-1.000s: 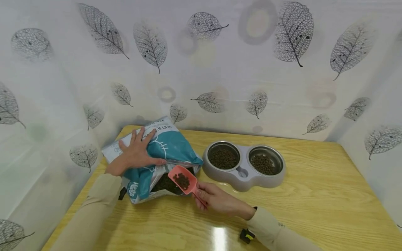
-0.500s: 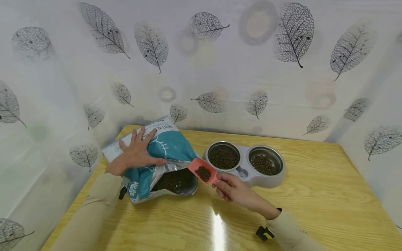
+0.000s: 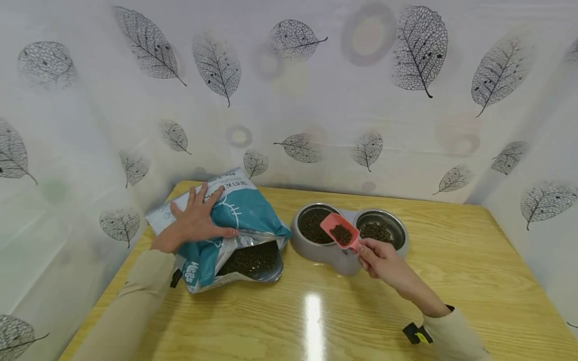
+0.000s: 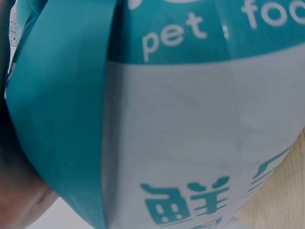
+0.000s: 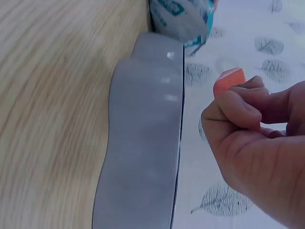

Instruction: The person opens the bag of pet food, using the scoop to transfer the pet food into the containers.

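Observation:
My left hand [image 3: 194, 219] rests with spread fingers on a teal and white pet food bag [image 3: 246, 208]. The bag lies on its side, its mouth gaping toward me and dark kibble [image 3: 253, 260] showing inside. In my right hand [image 3: 384, 263] I grip the handle of a pink scoop [image 3: 333, 223], which carries a small heap of brown kibble. The scoop hangs above the grey double bowl stand [image 3: 316, 253], between the left steel bowl [image 3: 311, 228] and the right steel bowl [image 3: 397, 228]. Kibble lies in both bowls. In the right wrist view, the hand hides most of the scoop [image 5: 228, 80].
A wooden table [image 3: 253, 321] carries the bag and the bowl stand. Behind it and at both sides hangs a pale curtain [image 3: 316, 110] printed with leaves. A black strap piece [image 3: 416, 333] dangles below my right wrist.
My right hand has carried the loaded scoop from the bag's mouth rightward to above the bowl stand. My left hand and the bag have stayed in place.

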Demonstrator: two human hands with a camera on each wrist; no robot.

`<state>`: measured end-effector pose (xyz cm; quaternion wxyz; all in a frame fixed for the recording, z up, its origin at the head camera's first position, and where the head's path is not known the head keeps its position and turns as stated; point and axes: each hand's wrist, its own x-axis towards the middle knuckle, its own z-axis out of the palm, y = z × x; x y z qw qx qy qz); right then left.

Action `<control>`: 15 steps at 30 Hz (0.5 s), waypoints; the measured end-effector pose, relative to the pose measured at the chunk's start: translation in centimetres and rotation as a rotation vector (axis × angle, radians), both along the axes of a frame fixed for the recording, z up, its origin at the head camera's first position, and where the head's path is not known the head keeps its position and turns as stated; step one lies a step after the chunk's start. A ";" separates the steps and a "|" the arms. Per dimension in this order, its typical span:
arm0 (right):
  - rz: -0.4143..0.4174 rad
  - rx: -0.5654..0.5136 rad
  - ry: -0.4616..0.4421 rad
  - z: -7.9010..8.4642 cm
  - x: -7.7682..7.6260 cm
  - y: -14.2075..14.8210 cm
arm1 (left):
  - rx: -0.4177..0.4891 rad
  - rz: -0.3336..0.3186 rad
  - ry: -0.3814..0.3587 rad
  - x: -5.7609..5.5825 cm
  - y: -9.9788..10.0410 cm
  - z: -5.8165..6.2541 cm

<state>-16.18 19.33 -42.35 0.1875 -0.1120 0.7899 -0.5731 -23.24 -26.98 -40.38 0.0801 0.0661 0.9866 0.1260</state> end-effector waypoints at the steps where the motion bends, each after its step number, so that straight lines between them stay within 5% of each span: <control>1: -0.019 0.012 0.000 0.0 -0.1 0.5 | 0.000 0.000 0.001 0.0 0.0 0.0; 15: -0.202 0.338 0.116 0.6 -0.2 5.5 | -0.002 0.002 -0.007 0.1 0.1 0.1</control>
